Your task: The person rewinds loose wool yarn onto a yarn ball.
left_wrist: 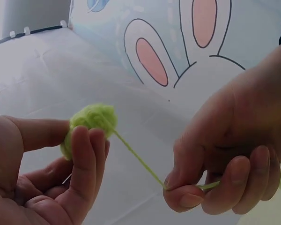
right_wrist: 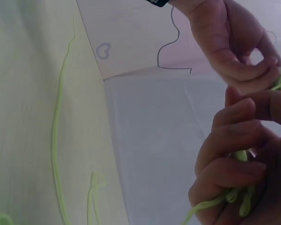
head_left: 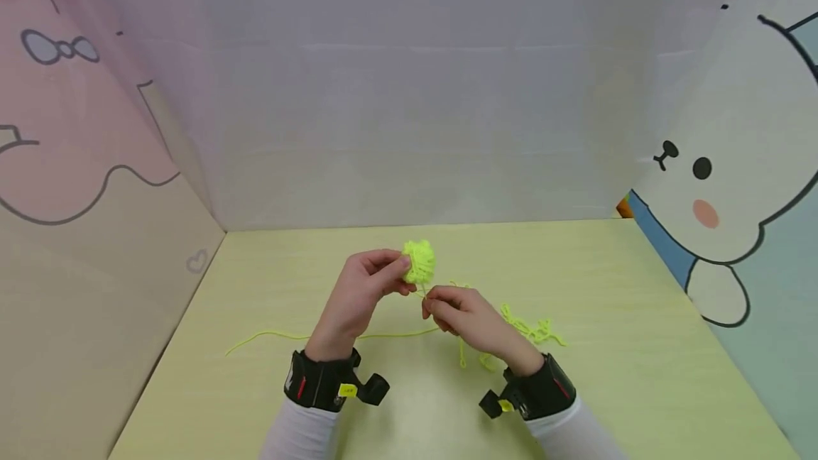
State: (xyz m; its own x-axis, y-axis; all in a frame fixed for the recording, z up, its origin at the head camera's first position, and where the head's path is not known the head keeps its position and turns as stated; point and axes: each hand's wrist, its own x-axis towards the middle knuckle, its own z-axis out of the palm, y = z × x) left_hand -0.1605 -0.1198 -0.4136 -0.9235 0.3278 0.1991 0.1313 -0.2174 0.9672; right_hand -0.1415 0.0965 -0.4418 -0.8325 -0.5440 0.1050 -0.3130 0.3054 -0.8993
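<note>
A small wound ball of neon yellow-green yarn [head_left: 420,262] is pinched between the thumb and fingers of my left hand [head_left: 364,286], above the table. From the ball a taut strand [left_wrist: 139,157] runs across to my right hand [head_left: 469,318], which pinches it between thumb and forefinger. More of the same yarn passes through the curled fingers of my right hand [right_wrist: 234,150] and hangs out below, as the right wrist view shows. In the left wrist view the ball [left_wrist: 91,119] sits against the left fingertips, its underside partly hidden by them.
A loose tangle of yarn [head_left: 537,331] lies on the pale wooden table [head_left: 639,375] beyond the right wrist. One long yarn end [head_left: 275,333] stretches leftward across the tabletop behind the left wrist. A white curtain [head_left: 409,126] and cartoon-printed side panels [head_left: 722,183] enclose the table.
</note>
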